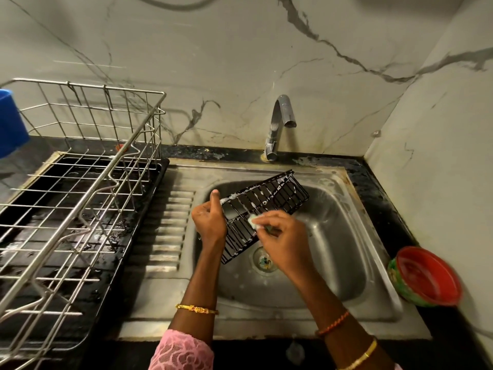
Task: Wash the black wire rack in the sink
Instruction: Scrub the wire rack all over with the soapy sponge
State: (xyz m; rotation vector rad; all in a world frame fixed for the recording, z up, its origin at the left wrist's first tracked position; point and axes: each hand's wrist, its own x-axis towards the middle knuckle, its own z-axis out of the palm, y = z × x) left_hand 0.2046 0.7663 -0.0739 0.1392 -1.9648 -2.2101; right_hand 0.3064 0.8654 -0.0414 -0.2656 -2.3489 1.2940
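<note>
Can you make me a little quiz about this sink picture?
1. True or false: water is running from the tap.
2. Which hand holds the rack? A) left B) right
3. Fill in: the red bowl sits to the ____ of the sink.

Key:
1. False; no stream shows.
2. A. The left hand grips its end, and the right hand rubs it with a soapy scrubber.
3. Right.
</note>
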